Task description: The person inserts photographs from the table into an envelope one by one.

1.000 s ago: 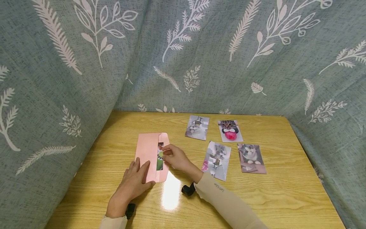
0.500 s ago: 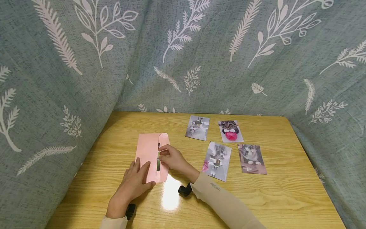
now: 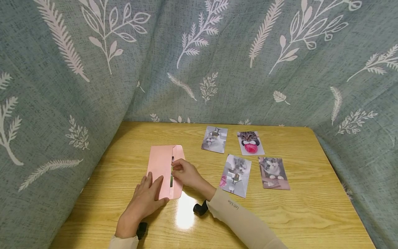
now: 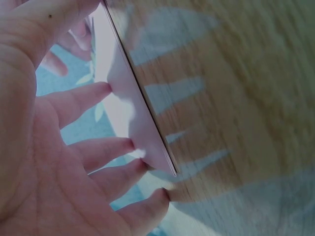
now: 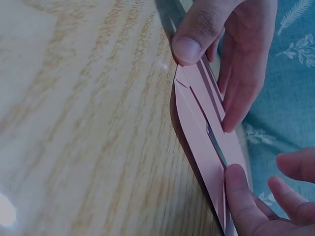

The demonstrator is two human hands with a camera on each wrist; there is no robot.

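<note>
A pink envelope lies on the wooden table, its flap unfolded to the right. Only a narrow dark-green strip of a photo card shows at the envelope's mouth; the rest is hidden inside. My left hand rests on the envelope's lower left part, fingers spread; in the left wrist view its fingertips touch the pink paper. My right hand is at the mouth, thumb and forefinger apart against the card's edge. In the right wrist view one fingertip presses at the slot while other fingers stand off it.
Several cat photo cards lie right of the envelope: a grey one at the back, one with a pink ball, a grey one with a pink flower, and a brownish one. A leaf-patterned cloth hangs behind the table.
The photo card has slid left into the envelope, so a thinner strip of it shows. My right hand has moved slightly left with it. My left hand has stayed in place.
</note>
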